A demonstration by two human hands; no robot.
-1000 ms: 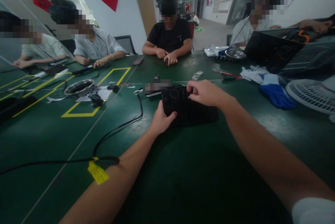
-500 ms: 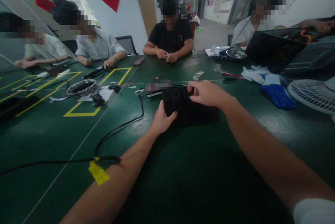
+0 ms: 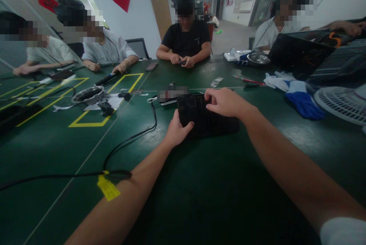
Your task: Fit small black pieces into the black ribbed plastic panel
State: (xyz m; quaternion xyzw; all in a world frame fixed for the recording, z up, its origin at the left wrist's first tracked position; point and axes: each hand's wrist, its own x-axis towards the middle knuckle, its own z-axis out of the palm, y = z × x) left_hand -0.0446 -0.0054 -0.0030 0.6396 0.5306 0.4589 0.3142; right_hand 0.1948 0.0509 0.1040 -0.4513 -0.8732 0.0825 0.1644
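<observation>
A black compartmented tray (image 3: 206, 121) lies flat on the green table (image 3: 200, 191) in front of me. My left hand (image 3: 175, 132) grips the tray's near left corner, thumb on top. My right hand (image 3: 224, 102) rests on the tray's far edge with the fingertips pinched together over a cell; whatever they pinch is too small to see. A flat blurred item (image 3: 171, 95) lies just beyond the tray.
A black cable (image 3: 128, 142) with a yellow tag (image 3: 108, 187) crosses the table on my left. Yellow floor-tape lines, a metal ring (image 3: 87, 95) and small black parts lie further left. Blue gloves (image 3: 301, 102) and a white fan (image 3: 340, 103) are on the right. Several people sit around the table.
My hands stay on the tray almost unmoved. The person opposite has brought both hands together on a small object, and the person at left has shifted a dark tool.
</observation>
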